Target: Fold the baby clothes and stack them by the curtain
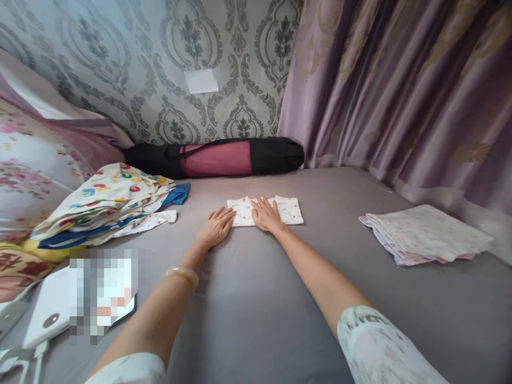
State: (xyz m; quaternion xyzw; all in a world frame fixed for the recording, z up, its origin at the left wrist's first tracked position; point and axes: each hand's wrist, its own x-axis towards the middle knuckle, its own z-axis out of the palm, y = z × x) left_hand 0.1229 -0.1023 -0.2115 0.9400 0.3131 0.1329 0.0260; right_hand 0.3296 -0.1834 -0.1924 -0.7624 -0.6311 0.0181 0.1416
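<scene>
A small white printed cloth, folded into a flat rectangle, lies on the grey bed sheet in front of me. My right hand rests flat on the cloth's left half, fingers stretched out. My left hand lies flat at the cloth's left edge, fingertips touching it, fingers spread. A pale bangle circles my left wrist. Neither hand holds anything.
A stack of folded pale cloths lies at the right. A pile of colourful unfolded laundry sits at the left beside floral pillows. A black and pink rolled mat bag lies against the patterned wall. Purple curtains hang at right. A white device lies lower left.
</scene>
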